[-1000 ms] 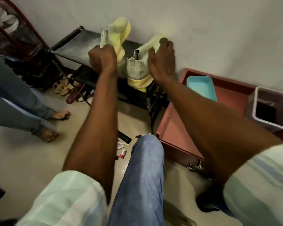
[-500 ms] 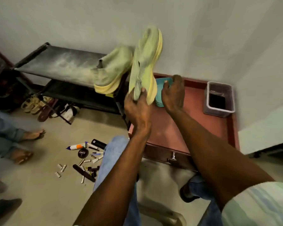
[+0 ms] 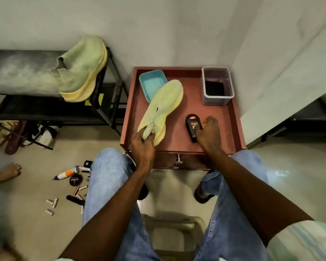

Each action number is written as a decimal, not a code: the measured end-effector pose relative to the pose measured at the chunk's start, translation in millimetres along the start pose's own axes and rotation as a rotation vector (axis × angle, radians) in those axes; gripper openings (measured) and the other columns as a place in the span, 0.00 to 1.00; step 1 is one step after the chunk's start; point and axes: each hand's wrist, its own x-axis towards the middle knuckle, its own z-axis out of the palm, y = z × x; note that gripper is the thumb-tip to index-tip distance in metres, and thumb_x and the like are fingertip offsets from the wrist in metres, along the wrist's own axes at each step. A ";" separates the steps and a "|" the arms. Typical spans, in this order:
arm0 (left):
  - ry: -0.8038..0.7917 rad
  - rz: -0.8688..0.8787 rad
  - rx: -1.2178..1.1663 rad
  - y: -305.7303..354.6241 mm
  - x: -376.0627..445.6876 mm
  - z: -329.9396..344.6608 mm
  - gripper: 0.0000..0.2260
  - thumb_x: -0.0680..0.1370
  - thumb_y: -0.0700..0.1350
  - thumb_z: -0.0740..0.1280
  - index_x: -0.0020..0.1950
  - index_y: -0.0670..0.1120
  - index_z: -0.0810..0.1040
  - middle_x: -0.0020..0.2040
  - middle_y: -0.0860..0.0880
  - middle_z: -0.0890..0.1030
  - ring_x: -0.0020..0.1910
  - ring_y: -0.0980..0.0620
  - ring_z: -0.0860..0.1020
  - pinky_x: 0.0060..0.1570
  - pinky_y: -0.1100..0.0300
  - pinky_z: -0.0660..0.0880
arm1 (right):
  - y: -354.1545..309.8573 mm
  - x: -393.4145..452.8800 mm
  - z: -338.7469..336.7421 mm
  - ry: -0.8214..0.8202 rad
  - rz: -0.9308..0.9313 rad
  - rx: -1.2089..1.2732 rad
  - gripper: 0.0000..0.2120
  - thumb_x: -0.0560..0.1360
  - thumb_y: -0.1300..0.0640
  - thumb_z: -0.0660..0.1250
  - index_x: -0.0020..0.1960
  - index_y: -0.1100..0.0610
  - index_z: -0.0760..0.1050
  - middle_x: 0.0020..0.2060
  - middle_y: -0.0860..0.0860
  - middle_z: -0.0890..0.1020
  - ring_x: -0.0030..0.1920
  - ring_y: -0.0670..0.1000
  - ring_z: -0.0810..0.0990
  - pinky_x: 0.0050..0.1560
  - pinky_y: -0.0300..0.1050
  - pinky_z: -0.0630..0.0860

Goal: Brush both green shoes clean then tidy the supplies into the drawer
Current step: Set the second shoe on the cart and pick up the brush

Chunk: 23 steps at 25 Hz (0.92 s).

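Note:
One green shoe (image 3: pixel 163 105) with a yellow sole lies on the reddish-brown cabinet top (image 3: pixel 179 138), toe pointing away over the teal tray. My left hand (image 3: pixel 142 142) grips its heel collar. The other green shoe (image 3: pixel 81 70) rests on the dusty top shelf of the black rack (image 3: pixel 23 70). My right hand (image 3: pixel 208 133) curls around a black Cherry shoe brush (image 3: pixel 193 127) lying on the cabinet. The drawer front with metal knobs (image 3: pixel 178 161) sits below the top and looks closed.
A teal tray (image 3: pixel 151 81) and a clear tub holding something dark (image 3: pixel 216 85) stand at the cabinet's back. On the floor at left lie a Cherry polish tin (image 3: pixel 76 179), a white-orange tube (image 3: pixel 66 174) and several small items. Sandals sit under the rack; someone's bare foot (image 3: pixel 5 172) is at far left.
My left hand lowered the shoe from upright in the air onto the cabinet top. My right hand left the teal tray and came down onto the black brush.

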 end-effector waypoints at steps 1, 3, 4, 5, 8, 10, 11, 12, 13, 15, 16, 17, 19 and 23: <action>-0.005 0.006 0.031 -6.2 -0.3 0.8 0.14 0.74 0.48 0.72 0.60 0.50 0.81 0.60 0.50 0.80 0.60 0.50 0.77 0.60 0.49 0.76 | 3.4 -1.2 2.2 -0.031 0.000 -0.012 0.19 0.74 0.55 0.68 0.60 0.63 0.69 0.58 0.61 0.72 0.53 0.61 0.75 0.50 0.50 0.74; 0.002 0.070 0.077 -16.9 -1.9 2.6 0.16 0.73 0.51 0.72 0.60 0.53 0.81 0.64 0.51 0.77 0.64 0.50 0.75 0.62 0.47 0.75 | 0.9 1.0 5.0 -0.011 0.020 0.043 0.21 0.74 0.52 0.68 0.60 0.64 0.69 0.58 0.60 0.73 0.53 0.60 0.75 0.51 0.49 0.72; 0.004 0.104 0.101 -19.4 -3.8 3.7 0.16 0.72 0.52 0.72 0.59 0.55 0.81 0.65 0.52 0.76 0.65 0.51 0.74 0.63 0.48 0.74 | -2.6 3.9 5.2 0.017 0.052 0.085 0.21 0.74 0.52 0.67 0.60 0.64 0.70 0.58 0.60 0.73 0.54 0.60 0.75 0.50 0.48 0.71; -0.008 0.124 0.117 -22.0 -5.4 5.0 0.15 0.72 0.52 0.72 0.59 0.57 0.80 0.65 0.52 0.76 0.66 0.51 0.73 0.63 0.48 0.74 | -5.9 6.8 4.4 0.035 0.089 0.114 0.21 0.74 0.52 0.67 0.60 0.64 0.70 0.58 0.59 0.74 0.54 0.59 0.75 0.50 0.46 0.70; -0.074 0.126 0.173 -26.1 -10.7 13.1 0.15 0.74 0.50 0.72 0.60 0.53 0.82 0.65 0.49 0.76 0.66 0.50 0.74 0.63 0.47 0.74 | -4.8 10.5 4.8 -0.010 0.119 0.090 0.22 0.73 0.49 0.68 0.59 0.63 0.71 0.57 0.60 0.74 0.54 0.60 0.75 0.51 0.49 0.72; -0.094 0.115 0.173 -27.9 -9.7 17.2 0.16 0.74 0.52 0.72 0.60 0.50 0.82 0.64 0.50 0.77 0.64 0.50 0.75 0.62 0.47 0.75 | 1.3 6.7 9.9 -0.071 0.069 0.015 0.23 0.71 0.49 0.70 0.59 0.62 0.70 0.56 0.61 0.75 0.53 0.62 0.75 0.52 0.53 0.74; -0.099 0.106 0.163 -28.6 -9.3 18.5 0.16 0.74 0.53 0.72 0.60 0.50 0.82 0.63 0.51 0.77 0.63 0.51 0.75 0.61 0.48 0.75 | 2.9 4.9 11.6 -0.095 0.062 -0.001 0.24 0.70 0.50 0.72 0.59 0.62 0.69 0.56 0.61 0.75 0.53 0.62 0.76 0.52 0.54 0.75; -0.106 0.107 0.157 -27.6 -10.5 18.8 0.16 0.74 0.53 0.72 0.60 0.50 0.82 0.62 0.52 0.78 0.62 0.52 0.76 0.61 0.48 0.76 | 3.8 4.1 12.9 -0.113 0.066 0.004 0.26 0.69 0.50 0.73 0.60 0.61 0.68 0.56 0.61 0.75 0.54 0.63 0.76 0.52 0.54 0.75; -0.125 0.120 0.155 -28.2 -12.4 19.5 0.16 0.74 0.53 0.72 0.60 0.51 0.82 0.62 0.53 0.78 0.62 0.52 0.76 0.60 0.49 0.76 | 4.1 3.5 12.8 -0.129 0.072 0.013 0.28 0.68 0.51 0.74 0.62 0.61 0.67 0.56 0.62 0.75 0.54 0.63 0.76 0.52 0.55 0.75; -0.171 0.146 0.179 -34.1 -16.0 21.2 0.17 0.73 0.56 0.72 0.60 0.52 0.81 0.63 0.53 0.78 0.62 0.53 0.76 0.59 0.49 0.77 | 3.3 3.1 12.4 -0.153 0.070 0.011 0.31 0.67 0.52 0.75 0.64 0.60 0.65 0.57 0.61 0.75 0.55 0.62 0.76 0.53 0.53 0.75; -0.179 0.142 0.191 -37.1 -17.7 22.3 0.19 0.72 0.59 0.71 0.60 0.53 0.81 0.63 0.53 0.78 0.62 0.52 0.76 0.59 0.49 0.77 | 2.9 2.9 11.6 -0.161 0.065 0.003 0.32 0.67 0.53 0.75 0.65 0.60 0.65 0.57 0.61 0.75 0.55 0.62 0.76 0.52 0.51 0.74; -0.167 0.123 0.185 -38.7 -18.4 23.7 0.19 0.71 0.60 0.70 0.59 0.54 0.81 0.62 0.53 0.78 0.61 0.52 0.77 0.59 0.48 0.77 | 2.7 2.3 10.6 -0.162 0.062 -0.007 0.31 0.67 0.53 0.75 0.64 0.60 0.65 0.56 0.61 0.76 0.55 0.62 0.76 0.50 0.50 0.73; -0.097 0.060 0.158 -39.4 -14.4 24.4 0.17 0.72 0.60 0.71 0.58 0.55 0.80 0.59 0.52 0.80 0.59 0.51 0.78 0.59 0.48 0.77 | 2.7 1.4 10.3 -0.148 0.071 -0.029 0.30 0.68 0.53 0.74 0.63 0.61 0.64 0.55 0.61 0.76 0.53 0.62 0.77 0.45 0.47 0.72; -0.012 0.046 0.137 -35.5 -10.9 22.6 0.13 0.75 0.49 0.72 0.59 0.50 0.81 0.57 0.50 0.80 0.56 0.51 0.78 0.57 0.49 0.78 | 0.9 -2.0 6.1 -0.078 0.110 -0.019 0.29 0.69 0.51 0.73 0.63 0.61 0.65 0.54 0.60 0.78 0.51 0.61 0.78 0.44 0.45 0.73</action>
